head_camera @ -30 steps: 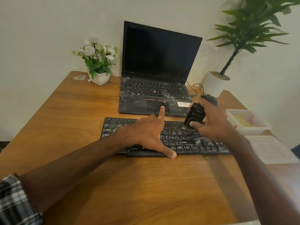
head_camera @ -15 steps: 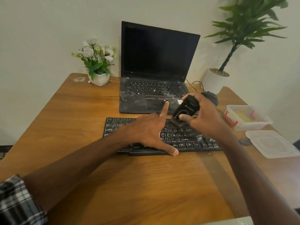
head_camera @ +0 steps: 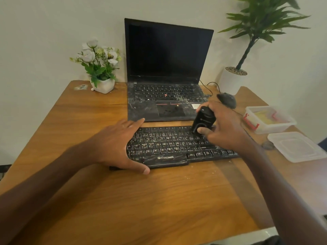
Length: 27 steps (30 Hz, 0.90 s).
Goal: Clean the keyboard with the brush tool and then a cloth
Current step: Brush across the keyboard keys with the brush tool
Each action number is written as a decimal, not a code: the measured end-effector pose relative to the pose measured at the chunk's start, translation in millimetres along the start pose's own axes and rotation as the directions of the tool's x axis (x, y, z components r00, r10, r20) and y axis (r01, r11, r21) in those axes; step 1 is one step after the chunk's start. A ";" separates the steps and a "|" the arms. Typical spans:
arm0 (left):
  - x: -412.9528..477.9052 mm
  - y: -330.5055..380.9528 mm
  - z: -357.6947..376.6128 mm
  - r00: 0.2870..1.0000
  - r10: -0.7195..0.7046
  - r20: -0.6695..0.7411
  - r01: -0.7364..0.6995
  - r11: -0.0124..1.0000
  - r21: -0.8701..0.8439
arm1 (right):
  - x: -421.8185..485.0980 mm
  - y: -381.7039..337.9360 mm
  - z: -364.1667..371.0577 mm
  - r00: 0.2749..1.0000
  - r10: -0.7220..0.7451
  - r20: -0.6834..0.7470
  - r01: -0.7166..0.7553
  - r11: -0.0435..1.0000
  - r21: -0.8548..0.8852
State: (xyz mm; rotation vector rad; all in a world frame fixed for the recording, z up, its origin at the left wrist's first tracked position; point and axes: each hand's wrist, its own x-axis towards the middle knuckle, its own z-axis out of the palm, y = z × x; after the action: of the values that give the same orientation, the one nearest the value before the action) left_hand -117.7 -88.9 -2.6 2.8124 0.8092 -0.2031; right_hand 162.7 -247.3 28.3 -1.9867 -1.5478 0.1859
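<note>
Shifted leftward, the flat left hand (head_camera: 116, 145) steadies the keyboard (head_camera: 177, 147); right hand (head_camera: 224, 128) grips the brush tool (head_camera: 203, 120) on its top-right keys.

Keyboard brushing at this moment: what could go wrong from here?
1. The keyboard is steadied only at its left end by the left hand; brushing near the right end could make it pivot or slide.
2. The brush tool, gripped by the right hand, works next to the open laptop, so swept debris may land on it.
3. Crumbs already lie on the table; more may scatter toward the open container.
</note>
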 end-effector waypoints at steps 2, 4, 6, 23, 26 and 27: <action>-1.9 1.8 2.4 1.000 -0.005 -0.020 0.004 1.000 -0.025 | 1.7 -6.2 6.3 1.000 -0.015 0.021 0.014 0.999 0.043; -3.7 3.0 4.0 0.999 -0.009 -0.039 0.007 0.999 -0.045 | 2.1 -11.6 11.2 0.999 -0.013 0.036 0.010 0.998 0.066; -4.1 3.4 4.2 0.999 -0.011 -0.049 0.008 0.999 -0.054 | 2.5 -17.1 17.0 0.999 -0.020 0.037 0.017 0.996 0.090; -14.4 -26.2 -2.6 1.000 0.027 0.008 -0.026 0.994 -0.104 | 3.1 -19.8 14.2 0.994 0.086 -0.067 -0.078 0.991 0.109; -13.1 -31.5 -0.8 0.999 0.032 0.008 -0.030 0.980 -0.196 | 2.0 -30.2 23.8 0.998 0.030 -0.047 -0.026 0.996 0.085; -12.2 -31.4 0.7 0.999 0.040 0.002 -0.039 0.976 -0.215 | 2.5 -37.0 29.5 1.000 0.011 -0.022 -0.009 0.998 0.066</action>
State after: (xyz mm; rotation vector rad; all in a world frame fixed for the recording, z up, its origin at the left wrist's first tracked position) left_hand -144.8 -69.3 -6.0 2.6207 0.7264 -0.1104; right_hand 119.1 -229.0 25.0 -1.9391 -1.4987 0.2157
